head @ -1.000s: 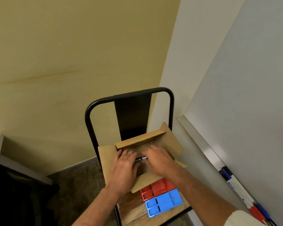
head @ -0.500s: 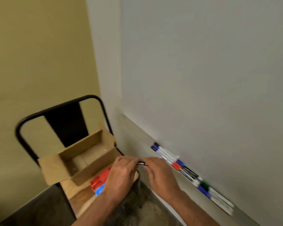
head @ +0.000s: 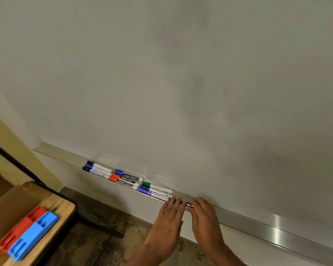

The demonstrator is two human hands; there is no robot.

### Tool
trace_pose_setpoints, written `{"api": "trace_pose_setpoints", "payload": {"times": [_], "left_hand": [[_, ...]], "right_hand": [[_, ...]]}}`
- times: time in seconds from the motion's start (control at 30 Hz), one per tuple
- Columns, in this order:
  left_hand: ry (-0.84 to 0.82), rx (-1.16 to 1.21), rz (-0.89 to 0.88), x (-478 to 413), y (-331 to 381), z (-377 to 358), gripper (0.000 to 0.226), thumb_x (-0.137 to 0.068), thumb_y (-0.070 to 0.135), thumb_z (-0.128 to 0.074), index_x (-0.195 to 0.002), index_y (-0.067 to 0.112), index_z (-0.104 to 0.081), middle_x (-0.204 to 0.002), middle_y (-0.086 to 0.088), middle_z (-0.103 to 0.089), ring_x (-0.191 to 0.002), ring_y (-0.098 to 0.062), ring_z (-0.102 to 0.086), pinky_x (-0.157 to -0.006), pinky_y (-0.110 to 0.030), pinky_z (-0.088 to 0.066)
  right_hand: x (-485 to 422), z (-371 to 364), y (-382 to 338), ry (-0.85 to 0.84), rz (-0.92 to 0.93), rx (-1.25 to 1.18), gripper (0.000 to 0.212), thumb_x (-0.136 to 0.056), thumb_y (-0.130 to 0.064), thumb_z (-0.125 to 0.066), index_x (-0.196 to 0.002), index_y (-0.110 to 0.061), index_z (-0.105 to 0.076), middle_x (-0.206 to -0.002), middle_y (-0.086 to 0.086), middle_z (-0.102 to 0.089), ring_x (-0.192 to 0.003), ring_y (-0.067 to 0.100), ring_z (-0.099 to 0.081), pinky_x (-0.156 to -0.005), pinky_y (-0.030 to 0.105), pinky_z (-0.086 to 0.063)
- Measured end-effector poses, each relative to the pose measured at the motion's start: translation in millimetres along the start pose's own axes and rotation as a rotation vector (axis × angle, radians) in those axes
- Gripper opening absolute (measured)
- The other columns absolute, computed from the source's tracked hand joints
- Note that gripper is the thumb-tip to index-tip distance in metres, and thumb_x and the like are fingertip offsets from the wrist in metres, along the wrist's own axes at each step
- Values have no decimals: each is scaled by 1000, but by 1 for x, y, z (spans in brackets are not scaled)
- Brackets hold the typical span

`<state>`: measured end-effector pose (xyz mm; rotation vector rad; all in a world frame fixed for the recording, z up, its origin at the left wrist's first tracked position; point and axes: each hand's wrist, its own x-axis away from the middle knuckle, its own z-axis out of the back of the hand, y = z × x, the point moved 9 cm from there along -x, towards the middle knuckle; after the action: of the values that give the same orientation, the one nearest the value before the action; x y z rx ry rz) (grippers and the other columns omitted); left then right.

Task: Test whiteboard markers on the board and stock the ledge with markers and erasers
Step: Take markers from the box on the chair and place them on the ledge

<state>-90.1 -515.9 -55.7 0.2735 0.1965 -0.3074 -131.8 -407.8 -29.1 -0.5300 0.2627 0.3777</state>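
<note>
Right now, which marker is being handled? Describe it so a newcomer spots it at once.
Follow the whiteboard down to its metal ledge, then along the row of markers to its right end. There the left hand and right hand hold one dark marker with white print, level at the ledge. It alone is in hand and farthest right; the others lie loose.
</note>
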Motion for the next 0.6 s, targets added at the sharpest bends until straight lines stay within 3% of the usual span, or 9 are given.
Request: {"api": "trace_pose_setpoints", "payload": {"times": [0.1, 0.27, 0.4, 0.6], "left_hand": [[-66, -52, 13, -9, 20, -30, 61, -96, 28, -38, -153, 7, -38, -159, -13, -37, -149, -29, -33, -115, -39, -19], [-149, -80, 60, -16, 27, -57, 63, -96, 31, -40, -153, 5, -36, -161, -14, -31, -151, -26, -20, -117, -40, -14], [-202, -81, 78, -16, 24, -70, 64, -96, 33, -41, -153, 6, -36, -161, -14, -33, -149, -29, -32, -116, -40, -15], [-236, -114, 84, -19, 19, -74, 63, -95, 34, -41, -151, 6, -38, -157, -14, -39, -146, -28, -36, -117, -41, -10]], "right_hand": [[4, -4, 32, -15, -60, -3, 28, -84, -1, -74, -103, -21, -68, -102, -7, -64, -95, 13, -61, -88, 25, -47], [2, -20, 57, -29, -101, -3, 27, -81, -1, -77, -102, -16, -71, -100, -1, -68, -92, 20, -66, -87, 31, -52], [0, -42, 73, -102, -150, -25, 25, -85, -9, -75, -108, -17, -71, -107, -1, -69, -101, 21, -65, -95, 35, -53], [-2, -51, 74, -134, -151, -58, 22, -87, -12, -73, -108, -19, -71, -107, -2, -69, -102, 18, -63, -95, 33, -51]]}}
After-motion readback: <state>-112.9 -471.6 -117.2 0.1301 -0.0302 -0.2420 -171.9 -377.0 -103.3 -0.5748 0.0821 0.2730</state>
